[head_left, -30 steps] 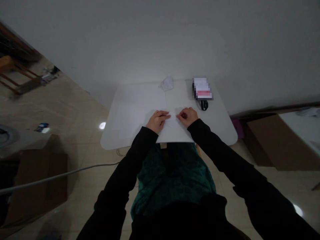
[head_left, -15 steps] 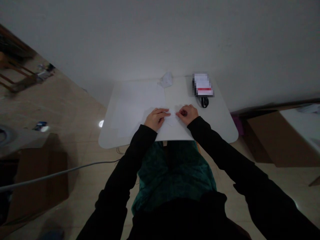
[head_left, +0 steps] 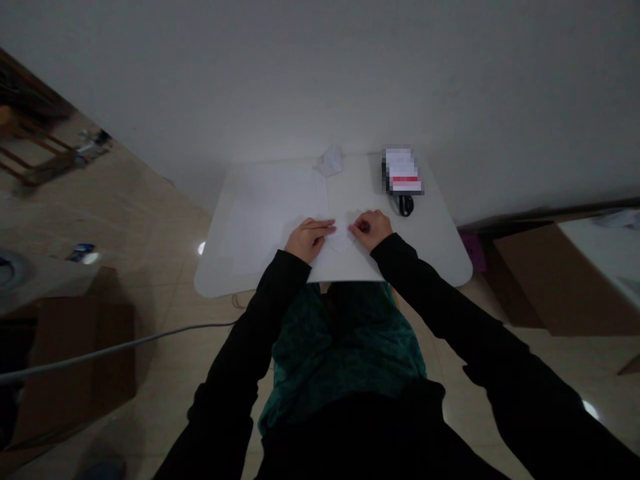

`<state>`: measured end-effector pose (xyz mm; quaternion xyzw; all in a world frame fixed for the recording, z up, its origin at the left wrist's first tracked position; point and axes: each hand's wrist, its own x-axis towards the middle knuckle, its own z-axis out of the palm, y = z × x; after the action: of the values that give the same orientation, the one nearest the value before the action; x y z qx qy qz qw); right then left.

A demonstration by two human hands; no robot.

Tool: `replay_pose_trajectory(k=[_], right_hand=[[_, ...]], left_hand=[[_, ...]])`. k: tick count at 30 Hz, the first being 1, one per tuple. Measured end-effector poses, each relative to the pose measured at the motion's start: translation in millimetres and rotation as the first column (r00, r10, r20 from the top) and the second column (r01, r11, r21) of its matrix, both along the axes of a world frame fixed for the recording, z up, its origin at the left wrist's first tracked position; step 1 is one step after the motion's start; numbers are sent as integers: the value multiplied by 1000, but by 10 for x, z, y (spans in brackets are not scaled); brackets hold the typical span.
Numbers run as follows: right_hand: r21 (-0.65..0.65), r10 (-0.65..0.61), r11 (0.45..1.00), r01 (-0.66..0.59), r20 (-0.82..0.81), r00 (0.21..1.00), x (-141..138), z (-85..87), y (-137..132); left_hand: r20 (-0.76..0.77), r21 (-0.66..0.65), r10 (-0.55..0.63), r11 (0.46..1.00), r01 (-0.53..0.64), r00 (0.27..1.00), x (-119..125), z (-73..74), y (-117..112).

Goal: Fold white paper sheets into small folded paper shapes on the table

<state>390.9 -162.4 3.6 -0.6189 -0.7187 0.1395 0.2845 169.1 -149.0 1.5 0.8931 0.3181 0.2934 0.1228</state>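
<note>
Head-worn view, looking down on a white table [head_left: 211,285] seen from its near edge. A white paper sheet [head_left: 270,223] is laid flat on the table, and a pointed paper flap [head_left: 341,240] is held at the middle of the sheet, between the two hands. The left hand [head_left: 309,240] is placed just left of the flap, with its fingers [head_left: 323,228] extended, pressed together and resting on the paper. The right hand [head_left: 370,229] is placed just right of the flap, with its fingers [head_left: 356,228] curled inward and their tips against the paper; whether a fold is pinched cannot be told. Both forearms are covered by black sleeves [head_left: 435,290]. A crumpled paper ball [head_left: 330,161] is seen at the far edge of the table. Far right on the table, a pixelated pack [head_left: 401,171] is placed beside a small black object [head_left: 406,206], whose kind cannot be told. A grey cable [head_left: 115,352] is seen on the tiled floor [head_left: 165,220] at left, and cardboard boxes [head_left: 85,360] are placed near left and right.
</note>
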Motion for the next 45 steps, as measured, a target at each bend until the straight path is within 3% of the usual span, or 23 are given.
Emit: replay_pose_trajectory(k=[4, 13, 19, 24, 26, 29, 41, 45], right_hand=[[-1, -2, 1000, 2, 3, 1000, 3, 16, -4], [2, 0, 1000, 0, -5, 1000, 27, 15, -38], [-38, 18, 999, -19, -36, 999, 74, 18, -40], [136, 71, 986, -101, 211, 975, 26, -32, -167], [203, 152, 952, -231, 342, 927, -11, -52, -243], [193, 262, 912, -361, 403, 877, -24, -72, -320], [50, 296, 946, -319, 259, 919, 206, -87, -373], [57, 289, 947, -317, 281, 915, 190, -11, -401]], left_hand=[[-5, 23, -64, 998, 64, 998, 10, 1, -2], [-81, -13, -8, 1000, 7, 997, 62, 35, -44], [-83, -4, -32, 999, 32, 996, 67, 7, -20], [-85, -22, -13, 1000, 12, 996, 75, 23, -40], [-115, -26, 35, 999, -39, 993, 78, 50, -73], [-169, -30, 92, 995, -98, 981, 75, 95, -123], [-135, -52, 152, 986, -160, 979, -18, 101, -137], [-164, 19, 124, 992, -122, 979, -19, 122, -180]])
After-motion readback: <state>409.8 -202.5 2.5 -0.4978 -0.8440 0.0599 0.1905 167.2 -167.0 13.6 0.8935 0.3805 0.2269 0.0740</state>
